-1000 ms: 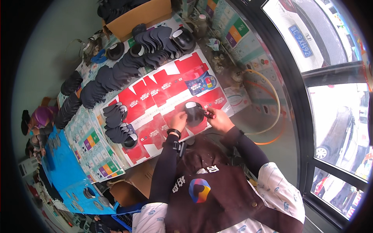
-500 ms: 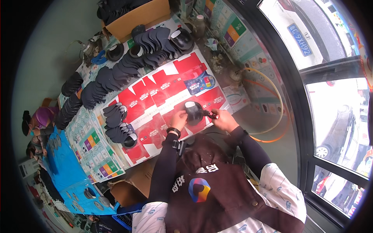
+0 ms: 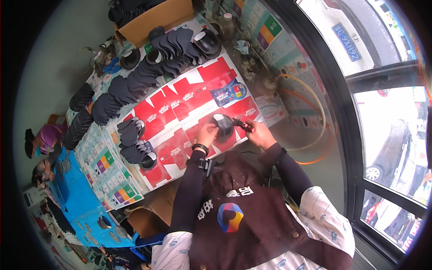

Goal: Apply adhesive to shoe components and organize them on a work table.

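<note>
A: And the left hand had it, thumb and fingers pinched on the left edge of a dark rounded piece with a pale patch on top!
B: Where was that piece?
A: Between the two hands, over the near side of the red-and-white sheet! Whether it rested there or hung just above, I couldn't tell.
B: And the right hand?
A: Wrapped round a slim tool, dark with reddish marks, its tip right up at the piece's right side! Touching or just beside, too small to call.
B: What a crowd behind, too: overlapping rows of dark flat pieces curved along beyond the sheet, and a cardboard box stood at the far end, heaped with more.
A: Way off left, a co-worker in purple headwear was beside a blue surface!
</note>
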The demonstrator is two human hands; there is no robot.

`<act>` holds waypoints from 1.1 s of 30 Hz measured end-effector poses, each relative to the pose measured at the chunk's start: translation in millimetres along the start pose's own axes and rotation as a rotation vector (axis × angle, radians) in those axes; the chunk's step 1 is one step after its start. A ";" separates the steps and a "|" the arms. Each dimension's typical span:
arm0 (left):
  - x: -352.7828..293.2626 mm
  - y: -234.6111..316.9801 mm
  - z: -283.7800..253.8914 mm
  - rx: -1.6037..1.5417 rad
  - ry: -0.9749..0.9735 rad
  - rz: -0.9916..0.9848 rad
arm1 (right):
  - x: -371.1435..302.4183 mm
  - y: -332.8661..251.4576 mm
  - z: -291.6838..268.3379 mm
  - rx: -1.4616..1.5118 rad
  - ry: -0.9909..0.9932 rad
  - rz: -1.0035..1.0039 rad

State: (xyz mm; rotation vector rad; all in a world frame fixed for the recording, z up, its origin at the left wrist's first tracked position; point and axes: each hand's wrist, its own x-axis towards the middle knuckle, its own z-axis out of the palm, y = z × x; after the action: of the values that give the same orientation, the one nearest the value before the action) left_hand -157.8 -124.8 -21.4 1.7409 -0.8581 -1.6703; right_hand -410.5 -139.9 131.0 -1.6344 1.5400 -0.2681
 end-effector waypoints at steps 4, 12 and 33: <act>4.2 -4.1 0.8 -0.010 0.020 0.001 | -0.6 2.8 -1.5 -0.023 -0.043 0.061; 12.0 -11.7 -9.8 0.027 0.011 -0.078 | 7.7 -2.9 3.8 0.020 -0.095 -0.089; -2.9 5.4 6.0 0.109 0.066 0.022 | -6.9 12.4 5.7 -0.039 -0.177 0.017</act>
State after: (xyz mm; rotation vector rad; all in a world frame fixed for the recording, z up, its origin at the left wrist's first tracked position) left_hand -164.1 -125.8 -15.7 1.8421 -0.9505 -1.5690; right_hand -417.1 -129.8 121.6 -1.6292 1.4317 -0.0818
